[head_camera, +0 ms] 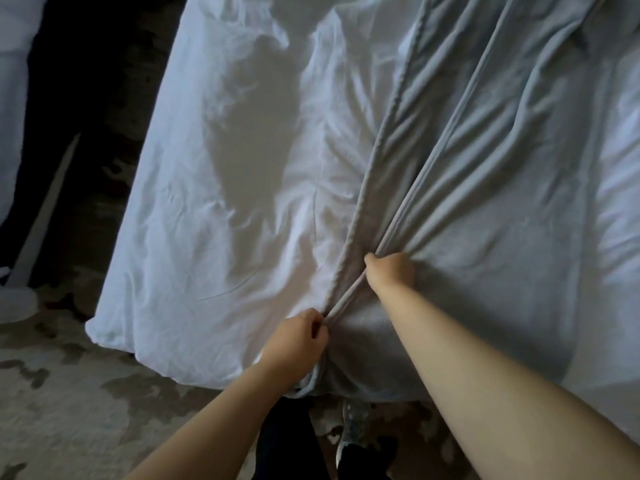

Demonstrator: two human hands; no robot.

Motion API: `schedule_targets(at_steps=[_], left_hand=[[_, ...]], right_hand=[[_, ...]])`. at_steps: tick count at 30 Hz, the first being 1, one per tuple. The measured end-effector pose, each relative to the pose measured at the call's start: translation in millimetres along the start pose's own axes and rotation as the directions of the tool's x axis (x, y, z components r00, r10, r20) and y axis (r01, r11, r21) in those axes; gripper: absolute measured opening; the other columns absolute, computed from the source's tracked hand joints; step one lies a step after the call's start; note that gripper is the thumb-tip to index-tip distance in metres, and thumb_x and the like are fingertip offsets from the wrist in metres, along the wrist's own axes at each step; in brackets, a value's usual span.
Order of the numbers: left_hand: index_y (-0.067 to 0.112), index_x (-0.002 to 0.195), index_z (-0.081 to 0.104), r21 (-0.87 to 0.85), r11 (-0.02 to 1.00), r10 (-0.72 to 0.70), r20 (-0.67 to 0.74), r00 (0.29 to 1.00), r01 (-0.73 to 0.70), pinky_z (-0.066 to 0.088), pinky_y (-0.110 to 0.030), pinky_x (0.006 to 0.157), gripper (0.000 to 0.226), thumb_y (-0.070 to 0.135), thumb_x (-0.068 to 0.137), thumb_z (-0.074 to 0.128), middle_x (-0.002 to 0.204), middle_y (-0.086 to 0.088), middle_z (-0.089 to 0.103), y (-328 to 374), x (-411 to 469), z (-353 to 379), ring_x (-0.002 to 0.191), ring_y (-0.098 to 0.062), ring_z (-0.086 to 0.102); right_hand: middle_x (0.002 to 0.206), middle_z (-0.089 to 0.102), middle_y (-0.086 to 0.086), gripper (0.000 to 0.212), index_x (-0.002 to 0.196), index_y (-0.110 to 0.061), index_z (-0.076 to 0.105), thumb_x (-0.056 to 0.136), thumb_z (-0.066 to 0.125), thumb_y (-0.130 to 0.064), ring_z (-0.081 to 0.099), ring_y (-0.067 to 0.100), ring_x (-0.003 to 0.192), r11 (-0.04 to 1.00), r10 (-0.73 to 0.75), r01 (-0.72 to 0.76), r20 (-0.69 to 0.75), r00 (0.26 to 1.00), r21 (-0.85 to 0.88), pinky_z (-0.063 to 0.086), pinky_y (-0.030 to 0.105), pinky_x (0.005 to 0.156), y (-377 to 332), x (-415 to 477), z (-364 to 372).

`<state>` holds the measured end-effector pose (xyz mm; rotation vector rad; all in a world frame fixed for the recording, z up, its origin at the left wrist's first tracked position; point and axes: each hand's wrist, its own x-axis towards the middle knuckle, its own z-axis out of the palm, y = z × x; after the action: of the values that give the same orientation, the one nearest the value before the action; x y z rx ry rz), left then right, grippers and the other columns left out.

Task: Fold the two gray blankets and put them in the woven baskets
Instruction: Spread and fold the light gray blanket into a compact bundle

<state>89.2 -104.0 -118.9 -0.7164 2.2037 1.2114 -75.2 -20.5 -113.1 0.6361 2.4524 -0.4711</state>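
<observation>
Gripping a gray blanket (pixel 485 202) along its left hemmed edge, both hands are clamped on cloth at the near end of a bed. The left hand (pixel 294 344), close to 6 o'clock in the view, has fingers and thumb curled round a gathered bunch of the hem where it drops over the bed's edge. The right hand (pixel 391 271), toward 1 o'clock from the left hand, is fisted on a second ridge of the same blanket. The two hands are near each other but apart. From the two grips, taut folds fan out toward 12 and 1 o'clock. The blanket covers most of the right half of the view, and its far end lies rumpled at 1 o'clock. It rests on white bedding (pixel 225 168), which shows wrinkled from 9 to 11 o'clock of the hands and again as a strip at 3 o'clock. A patterned rug (pixel 52 393) covers the floor at 7 to 8 o'clock.
</observation>
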Motion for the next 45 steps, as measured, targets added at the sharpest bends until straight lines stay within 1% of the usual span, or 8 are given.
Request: schedule_targets(at_steps=[9,13,16,22,27,32,41,45], left_hand=[[0.016,0.085,0.061,-0.036,0.999,-0.021,-0.081,0.996,0.018,0.035,-0.028,0.063,0.014,0.025,0.092,0.052,0.085,-0.005,0.067,18.9,6.6,-1.5,0.085,-0.026,0.061],[0.012,0.090,0.067,0.144,0.979,-0.154,0.041,0.987,0.146,0.045,-0.029,0.073,0.019,0.020,0.089,0.050,0.097,-0.012,0.070,12.3,16.5,-10.2,0.095,-0.031,0.062],[0.012,0.094,0.068,0.231,0.940,-0.283,0.125,0.951,0.250,0.047,-0.030,0.074,0.021,0.021,0.087,0.051,0.101,-0.013,0.069,18.4,24.4,-11.3,0.097,-0.032,0.062],[0.016,0.116,0.055,0.009,0.981,-0.189,-0.177,0.966,0.193,0.045,-0.032,0.084,0.028,0.025,0.089,0.053,0.112,-0.013,0.065,84.0,59.4,-14.3,0.106,-0.033,0.058],[0.022,0.121,0.061,0.054,0.984,-0.148,-0.256,0.955,0.167,0.045,-0.031,0.085,0.030,0.028,0.093,0.052,0.117,-0.013,0.065,134.6,103.3,-19.4,0.109,-0.032,0.059],[0.014,0.114,0.062,0.214,0.953,-0.147,-0.288,0.946,0.214,0.044,-0.032,0.082,0.031,0.035,0.093,0.052,0.111,-0.017,0.064,152.0,142.4,-15.6,0.105,-0.034,0.058],[0.009,0.085,0.068,-0.093,0.910,-0.413,-0.316,0.854,0.405,0.045,-0.031,0.071,0.036,0.040,0.094,0.051,0.086,-0.017,0.068,174.6,160.5,-12.5,0.088,-0.035,0.064],[0.009,0.093,0.069,-0.335,0.893,-0.398,-0.280,0.873,0.300,0.054,-0.035,0.075,0.028,0.034,0.094,0.057,0.087,-0.016,0.069,192.4,119.5,-16.9,0.083,-0.031,0.065]], right_hand=[[0.099,0.067,0.018,0.013,0.093,-0.008,0.060,0.087,0.050,-0.014,0.058,0.036,0.091,0.860,-0.331,0.447,-0.399,0.855,0.244,0.028,0.030,0.071,-34.1,-17.6,-12.1],[0.112,0.060,0.023,0.024,0.105,0.001,0.057,0.096,0.045,-0.017,0.056,0.036,0.106,0.850,-0.525,0.523,0.166,0.835,0.060,0.039,0.034,0.086,-35.6,-4.9,9.8],[0.083,0.057,0.010,0.031,0.076,-0.012,0.054,0.100,0.041,-0.028,0.057,0.031,0.092,0.825,-0.497,0.565,0.466,0.732,-0.008,0.041,0.033,0.075,-31.4,22.3,-0.4],[0.094,0.069,0.019,0.026,0.102,-0.005,0.071,0.093,0.050,-0.018,0.061,0.033,0.089,0.869,-0.487,0.459,0.155,0.859,0.185,0.049,0.042,0.085,13.3,105.4,-65.8],[0.093,0.063,0.016,0.025,0.108,0.005,0.067,0.091,0.054,-0.007,0.053,0.021,0.088,0.972,-0.147,0.142,0.011,0.989,0.188,0.043,0.033,0.075,124.1,201.2,-141.6],[0.109,0.065,0.030,0.030,0.107,0.002,0.067,0.087,0.062,-0.020,0.060,0.044,0.101,0.984,0.112,-0.069,-0.276,0.955,0.163,0.048,0.042,0.082,191.3,255.9,-196.0],[0.114,0.068,0.015,0.053,0.116,-0.005,0.067,0.082,0.067,-0.045,0.065,0.032,0.104,0.712,0.137,-0.220,0.176,0.975,0.667,0.051,0.048,0.096,181.8,279.0,-220.9],[0.080,0.075,0.010,0.031,0.108,-0.009,0.067,0.091,0.060,-0.034,0.072,0.022,0.065,0.602,-0.022,-0.427,0.549,0.836,0.674,0.061,0.035,0.062,162.1,232.8,-234.0]])
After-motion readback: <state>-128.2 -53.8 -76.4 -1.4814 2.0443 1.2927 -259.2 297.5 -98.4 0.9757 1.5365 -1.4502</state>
